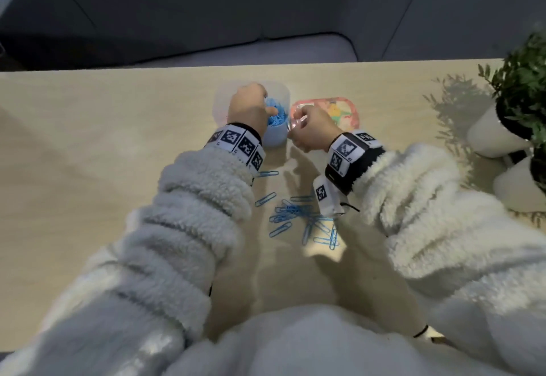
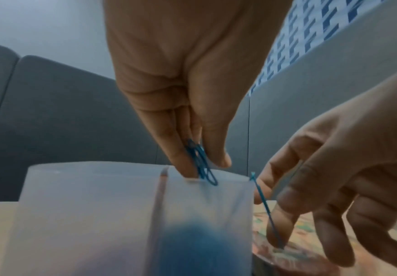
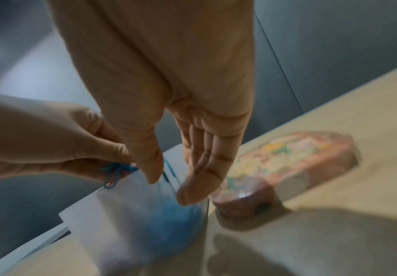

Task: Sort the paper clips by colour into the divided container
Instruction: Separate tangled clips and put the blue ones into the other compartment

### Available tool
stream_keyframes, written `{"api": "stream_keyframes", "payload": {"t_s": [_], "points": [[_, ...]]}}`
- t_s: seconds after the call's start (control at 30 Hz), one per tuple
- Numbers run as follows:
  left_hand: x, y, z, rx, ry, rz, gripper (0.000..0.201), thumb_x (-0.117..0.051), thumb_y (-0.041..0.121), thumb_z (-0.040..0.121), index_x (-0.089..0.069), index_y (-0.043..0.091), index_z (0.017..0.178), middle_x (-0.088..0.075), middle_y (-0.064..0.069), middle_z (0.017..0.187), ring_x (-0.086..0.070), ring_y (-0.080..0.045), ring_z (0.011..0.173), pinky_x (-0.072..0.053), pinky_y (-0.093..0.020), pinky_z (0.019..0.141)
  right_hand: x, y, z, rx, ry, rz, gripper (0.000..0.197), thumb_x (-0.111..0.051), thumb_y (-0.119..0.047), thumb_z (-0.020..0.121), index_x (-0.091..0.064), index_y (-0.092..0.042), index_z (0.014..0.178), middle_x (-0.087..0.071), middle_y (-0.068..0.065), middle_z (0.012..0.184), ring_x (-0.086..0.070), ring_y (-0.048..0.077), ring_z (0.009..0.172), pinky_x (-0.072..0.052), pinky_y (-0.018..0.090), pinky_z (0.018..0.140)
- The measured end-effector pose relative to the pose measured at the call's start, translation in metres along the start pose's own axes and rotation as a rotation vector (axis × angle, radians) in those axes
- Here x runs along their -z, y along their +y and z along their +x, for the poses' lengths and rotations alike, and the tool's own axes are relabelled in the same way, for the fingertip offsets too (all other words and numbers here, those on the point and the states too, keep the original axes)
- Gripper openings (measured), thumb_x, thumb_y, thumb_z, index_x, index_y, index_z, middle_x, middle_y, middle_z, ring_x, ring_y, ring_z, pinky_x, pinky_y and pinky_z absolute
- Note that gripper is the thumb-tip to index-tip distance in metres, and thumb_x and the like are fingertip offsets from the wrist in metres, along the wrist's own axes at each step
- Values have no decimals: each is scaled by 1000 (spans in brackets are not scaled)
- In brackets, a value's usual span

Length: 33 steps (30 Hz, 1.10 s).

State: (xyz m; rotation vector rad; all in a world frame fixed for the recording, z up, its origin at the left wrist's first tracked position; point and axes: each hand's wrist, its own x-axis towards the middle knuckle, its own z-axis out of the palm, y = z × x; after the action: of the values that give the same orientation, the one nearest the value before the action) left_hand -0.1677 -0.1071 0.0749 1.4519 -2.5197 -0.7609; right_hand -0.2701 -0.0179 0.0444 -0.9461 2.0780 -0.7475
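A translucent divided container (image 1: 280,89) (image 2: 86,205) (image 3: 122,224) stands on the table; one compartment holds a heap of blue paper clips (image 1: 277,112). My left hand (image 1: 249,101) (image 2: 204,166) (image 3: 122,164) hovers over its rim and pinches a few blue clips (image 2: 202,168) between thumb and fingers. My right hand (image 1: 307,130) (image 3: 169,186) is beside the container's right wall, fingers straight, thumb apart. A single blue clip (image 2: 263,205) (image 3: 167,171) hangs in that gap; whether it touches a finger I cannot tell. Several loose blue clips (image 1: 295,216) lie on the table between my forearms.
A pink box of mixed pastel clips (image 1: 339,110) (image 3: 299,158) sits just right of the container. Two white pots with green plants (image 1: 496,136) stand at the table's right edge. A grey sofa lies beyond the far edge.
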Motion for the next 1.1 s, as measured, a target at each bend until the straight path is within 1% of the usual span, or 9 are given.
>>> {"api": "stream_keyframes", "payload": {"t_s": [0.1, 0.23, 0.4, 0.47, 0.63, 0.73, 0.8, 0.9, 1.1], "points": [[-6, 3, -3, -53, -11, 31, 24, -59, 24, 88, -60, 1, 95, -64, -20, 99, -58, -31, 95, -45, -40, 90, -5, 1, 2, -26, -1, 149, 21, -59, 2, 78, -45, -14, 76, -51, 8, 74, -54, 23, 57, -46, 28, 44], [-5, -14, -25, -196, 178, 24, 18, -51, 17, 90, -64, 5, 96, -66, -16, 98, -58, -31, 94, -42, -37, 82, -3, -3, 6, -9, 102, 213, 30, -57, 6, 71, -42, -17, 59, -48, 5, 59, -49, 21, 55, -42, 27, 52], [-23, -48, -71, -315, 36, 6, 16, -58, 20, 86, -65, 10, 96, -67, -9, 96, -60, -26, 91, -45, -35, 81, 10, -32, 3, 208, 157, 61, 15, -55, -2, 79, -66, 2, 89, -66, 12, 89, -61, 21, 85, -50, 29, 76], [-37, -60, -84, -315, -103, 30, 34, -64, 30, 84, -61, 10, 110, -63, -10, 111, -56, -26, 105, -40, -36, 91, 14, -36, 3, 240, 194, 27, 23, -51, -4, 81, -67, -1, 98, -68, 13, 103, -62, 23, 96, -50, 31, 85], [-63, -79, -109, -308, -362, 223, 111, -71, 63, 60, -22, 9, 145, -28, -10, 150, -25, -26, 138, -19, -35, 116, 29, -2, -28, 295, 42, -143, 8, -61, -7, 80, -61, -14, 78, -60, 5, 85, -54, 18, 77, -40, 26, 64], [-78, -92, -118, -318, -382, 340, 125, -65, 76, 52, -14, 14, 147, -19, -4, 155, -17, -26, 142, -18, -40, 118, 30, 54, -65, 157, -190, -375, 52, -82, -19, 66, -55, -13, 110, -49, 3, 102, -51, 20, 89, -42, 28, 74], [-84, -93, -123, -341, -362, 350, 118, -65, 73, 56, -18, 14, 146, -20, -5, 155, -17, -28, 142, -16, -39, 119, 24, 92, -88, 91, -310, -521, 92, -89, -26, 50, -41, -11, 127, -39, 6, 112, -52, 25, 97, -46, 35, 87], [-87, -85, -133, -414, -311, 284, 98, -70, 56, 66, -31, 7, 141, -28, -11, 151, -25, -31, 138, -10, -31, 117, 6, 126, -113, 151, -362, -629, 105, -89, -34, 41, -33, -12, 127, -33, 5, 111, -50, 29, 97, -48, 41, 84], [-94, -64, -144, -416, -299, 148, 57, -66, 20, 79, -47, 8, 131, -47, -9, 139, -45, -33, 120, -23, -27, 102, -19, 118, -119, 159, -150, -275, 76, -80, -17, 66, -42, -11, 132, -41, 10, 115, -52, 28, 104, -44, 36, 91]]}}
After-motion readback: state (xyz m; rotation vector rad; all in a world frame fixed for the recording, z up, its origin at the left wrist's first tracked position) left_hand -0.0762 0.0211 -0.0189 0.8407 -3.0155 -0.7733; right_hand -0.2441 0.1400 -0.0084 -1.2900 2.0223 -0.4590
